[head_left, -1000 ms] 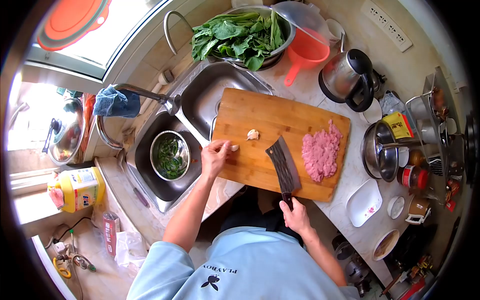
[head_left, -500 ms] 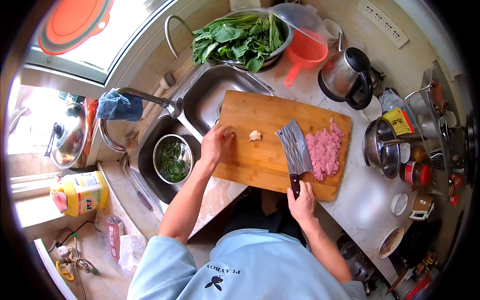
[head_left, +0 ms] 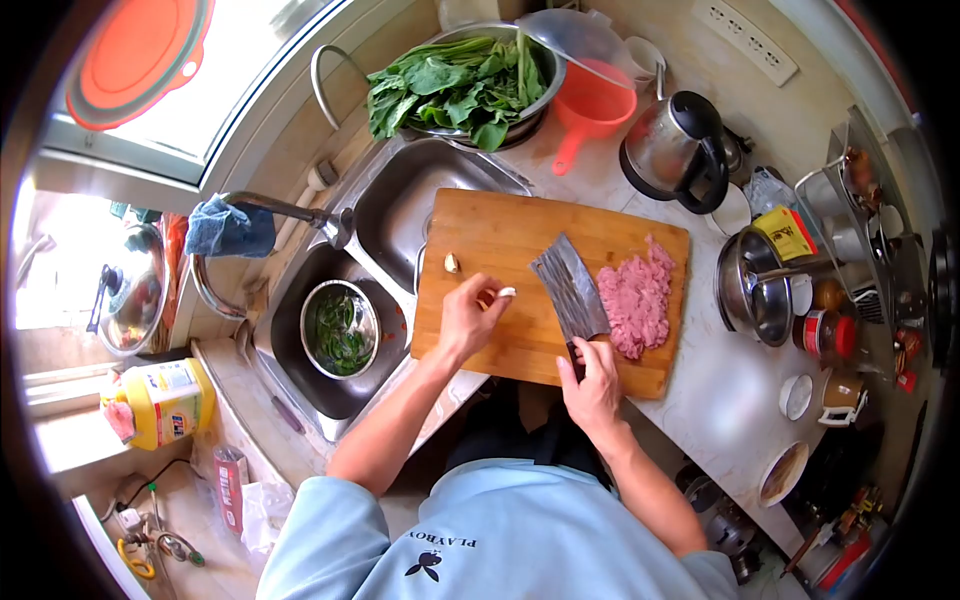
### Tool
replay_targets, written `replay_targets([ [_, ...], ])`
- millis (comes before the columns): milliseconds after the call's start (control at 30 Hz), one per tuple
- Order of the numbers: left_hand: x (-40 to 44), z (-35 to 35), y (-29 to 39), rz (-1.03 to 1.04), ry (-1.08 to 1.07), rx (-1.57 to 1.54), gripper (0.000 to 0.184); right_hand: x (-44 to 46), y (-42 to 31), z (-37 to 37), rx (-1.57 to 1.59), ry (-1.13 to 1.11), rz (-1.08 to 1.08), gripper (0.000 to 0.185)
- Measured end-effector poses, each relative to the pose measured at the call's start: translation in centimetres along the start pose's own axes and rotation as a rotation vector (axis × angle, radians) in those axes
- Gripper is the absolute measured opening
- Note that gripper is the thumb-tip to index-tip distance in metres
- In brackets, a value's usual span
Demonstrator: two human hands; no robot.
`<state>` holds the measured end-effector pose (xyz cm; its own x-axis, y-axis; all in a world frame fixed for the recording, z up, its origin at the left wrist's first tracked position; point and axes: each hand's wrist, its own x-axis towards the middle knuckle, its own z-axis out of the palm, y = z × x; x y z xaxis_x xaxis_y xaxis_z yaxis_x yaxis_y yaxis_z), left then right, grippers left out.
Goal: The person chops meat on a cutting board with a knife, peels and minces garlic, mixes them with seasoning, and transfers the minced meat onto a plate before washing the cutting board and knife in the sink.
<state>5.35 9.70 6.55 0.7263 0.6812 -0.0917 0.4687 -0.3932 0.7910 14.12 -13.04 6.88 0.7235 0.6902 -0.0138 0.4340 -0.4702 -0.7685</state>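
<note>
My left hand [head_left: 470, 320] is above the wooden cutting board [head_left: 510, 210], pinching a white garlic clove [head_left: 507, 292] at the fingertips. A second garlic clove [head_left: 451, 263] lies on the board just beyond that hand. My right hand [head_left: 595, 388] is wrapped round the dark handle of a cleaver [head_left: 572, 290]. Its broad blade, smeared with residue, points away from me over the board. To the right of the blade sits a flattened heap of pink minced meat [head_left: 637, 300].
Left of the board is a double sink [head_left: 440, 165], with a steel bowl of cut greens [head_left: 340, 328] in it. Behind stand a basin of leafy greens [head_left: 460, 90], a red strainer [head_left: 592, 108] and an electric kettle [head_left: 665, 150]. Steel bowls [head_left: 735, 290] line the right side.
My left hand has moved right from the board's left edge and now holds a garlic clove. The garlic at the board's centre is gone; one clove now lies further left. The cleaver shifted slightly.
</note>
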Motion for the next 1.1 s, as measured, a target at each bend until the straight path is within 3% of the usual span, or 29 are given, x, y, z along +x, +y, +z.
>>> replay_targets([
  [33, -1.0, 0.3, 1.0, -0.177, -0.015, -0.214, 0.017, 0.9, -1.9, -0.4, 0.246, -0.069, 0.147, 0.033],
  [100, -3.3, 1.0, 2.1, -0.177, 0.005, -0.669, 0.025, 2.4, -4.4, -0.4, 0.461, -0.064, 0.206, 0.029],
  [167, -5.0, 0.9, 3.6, -0.240, -0.028, -0.782, 0.029, 3.4, -5.6, -0.3, 0.549, -0.077, 0.157, 0.027],
  [300, -7.1, 0.9, 5.0, -0.076, -0.002, -0.796, 0.033, 4.5, -7.1, -1.0, 0.576, -0.059, 0.034, 0.018],
  [400, -8.1, 0.7, 5.7, -0.122, -0.032, -0.974, 0.036, 4.7, -7.2, -1.8, 0.571, -0.083, 0.013, 0.013],
  [700, -8.2, 0.8, 6.7, -0.050, 0.090, -0.863, 0.033, 4.5, -8.5, -3.2, 0.497, -0.076, -0.117, 0.013],
  [900, -8.6, 0.1, 8.4, 0.039, 0.168, -0.509, 0.034, 4.7, -9.0, -3.6, 0.389, -0.044, -0.185, 0.012],
  [1100, -8.9, -0.3, 8.2, 0.046, 0.145, -0.540, 0.034, 4.4, -9.0, -3.9, 0.293, -0.012, -0.298, 0.006],
])
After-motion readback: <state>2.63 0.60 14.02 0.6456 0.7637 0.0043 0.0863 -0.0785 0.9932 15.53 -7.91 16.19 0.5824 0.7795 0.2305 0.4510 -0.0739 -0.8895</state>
